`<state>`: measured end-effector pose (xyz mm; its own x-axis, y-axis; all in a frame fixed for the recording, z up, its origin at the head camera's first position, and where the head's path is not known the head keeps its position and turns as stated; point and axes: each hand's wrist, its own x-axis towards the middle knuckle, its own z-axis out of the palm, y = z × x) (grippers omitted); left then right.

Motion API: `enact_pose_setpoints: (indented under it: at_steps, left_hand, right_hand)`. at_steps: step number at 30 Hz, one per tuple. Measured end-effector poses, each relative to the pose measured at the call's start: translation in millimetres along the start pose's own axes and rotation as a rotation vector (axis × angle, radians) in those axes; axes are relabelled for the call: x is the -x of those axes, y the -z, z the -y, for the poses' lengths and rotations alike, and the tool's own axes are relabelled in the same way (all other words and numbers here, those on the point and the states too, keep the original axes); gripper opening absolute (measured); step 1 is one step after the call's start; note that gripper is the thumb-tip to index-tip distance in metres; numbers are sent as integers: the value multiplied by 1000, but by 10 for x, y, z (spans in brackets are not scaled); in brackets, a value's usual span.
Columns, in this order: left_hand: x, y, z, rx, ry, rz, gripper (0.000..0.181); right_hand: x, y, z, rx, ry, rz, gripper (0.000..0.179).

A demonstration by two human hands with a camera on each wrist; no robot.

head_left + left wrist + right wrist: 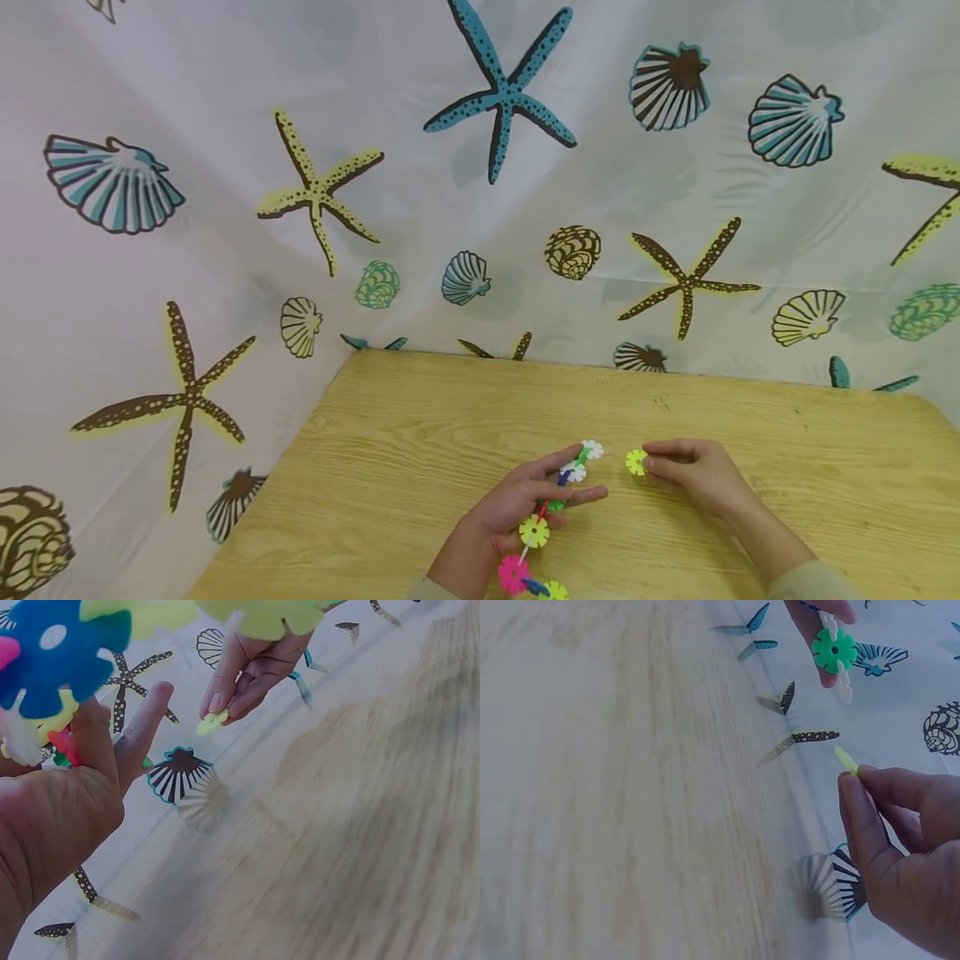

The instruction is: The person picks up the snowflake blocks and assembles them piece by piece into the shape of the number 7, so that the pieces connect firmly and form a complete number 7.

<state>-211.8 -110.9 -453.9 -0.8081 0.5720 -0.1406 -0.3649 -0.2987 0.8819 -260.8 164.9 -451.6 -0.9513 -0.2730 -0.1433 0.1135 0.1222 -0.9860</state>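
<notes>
In the head view my left hand (504, 505) holds a chain of notched plastic snowflake discs (534, 531) that runs across the fingers. White discs (592, 450) and a green one sit at its far end; pink, blue and yellow ones hang near the wrist. A blue disc (26, 664) looms close in the left wrist view. My right hand (708, 477) pinches a single yellow snowflake disc (636, 462) between thumb and fingertips, a short gap right of the chain's white end. From the right wrist, that yellow disc (845, 760) appears edge-on, below the chain's green disc (834, 651).
Both hands are over a wood-grain table (390, 433). Behind it and along its left side hangs a pale cloth (375, 67) printed with starfish and shells, meeting the table's back edge.
</notes>
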Motion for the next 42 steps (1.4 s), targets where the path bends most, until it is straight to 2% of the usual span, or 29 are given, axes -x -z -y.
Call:
enact_pose_setpoints:
  at_steps: [6, 15, 22, 35, 42]
  left_hand:
    - [-14, -16, 0, -2, 8, 2, 57]
    - [-32, -22, 18, -3, 27, -13, 56]
    - [-26, -25, 23, -18, 30, -27, 56]
    - [-8, -17, 4, 2, 32, -22, 56]
    - [4, 11, -9, -9, 31, -12, 57]
  right_hand:
    - [-65, -15, 46, 9, 17, -7, 43]
    - [-127, -102, 87, -39, 47, 17, 40]
    - [-167, -141, 47, -46, 76, 39, 39]
    - [-213, -249, 33, -71, 55, 27, 41]
    - [-237, -289, 9, -135, 30, 36, 40]
